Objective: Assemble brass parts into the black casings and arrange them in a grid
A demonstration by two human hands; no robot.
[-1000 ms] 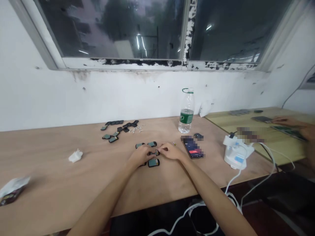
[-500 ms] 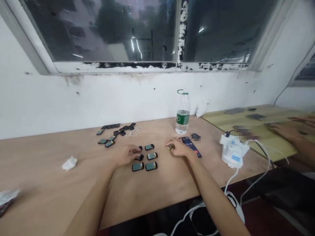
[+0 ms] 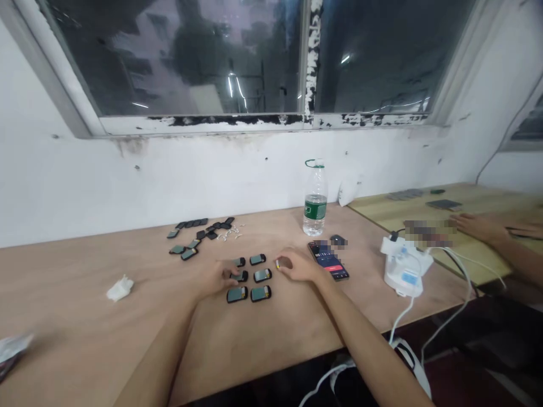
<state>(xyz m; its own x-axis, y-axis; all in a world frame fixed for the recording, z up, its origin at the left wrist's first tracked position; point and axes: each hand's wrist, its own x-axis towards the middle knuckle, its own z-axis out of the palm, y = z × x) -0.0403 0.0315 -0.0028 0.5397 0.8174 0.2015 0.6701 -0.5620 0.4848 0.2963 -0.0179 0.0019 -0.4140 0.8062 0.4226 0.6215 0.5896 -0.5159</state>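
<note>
Several small dark rectangular parts with teal faces lie in a neat grid on the wooden table in front of me. My left hand rests at the grid's left edge, fingers curled on one of the parts. My right hand sits just right of the grid, pinching a tiny yellowish piece between thumb and fingers. A loose pile of more such parts lies farther back on the left, with small white bits beside it.
A phone with a lit screen lies right of my right hand, a water bottle behind it. A white device with cables sits at the right. A crumpled tissue lies left. Another person's hand rests on the neighbouring table.
My hands came apart from the middle of the grid. The right hand went toward the phone, then came back to the grid's edge with a tiny piece pinched. The left hand stayed at the left side.
</note>
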